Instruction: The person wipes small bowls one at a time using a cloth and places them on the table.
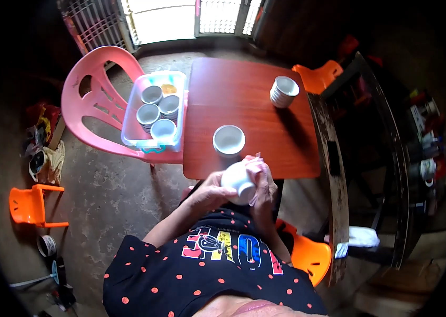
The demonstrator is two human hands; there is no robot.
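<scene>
A white bowl (pixel 236 179) is held tilted over my lap, its foot ring turned toward me. My left hand (pixel 210 194) grips the bowl from the left side. In my right hand (pixel 266 196) is a pink cloth (pixel 257 168), pressed against the bowl's right side. Just beyond my hands, another white bowl (pixel 229 141) stands upright on the red-brown table (pixel 217 90). A stack of white bowls (pixel 285 91) rises near the table's far right corner.
On a pink chair (pixel 78 119) left of the table sits a clear plastic bin (pixel 128 138) holding several stacks of bowls. Orange chairs (pixel 27 206) stand around. A dark wooden frame (pixel 334 201) runs along the right.
</scene>
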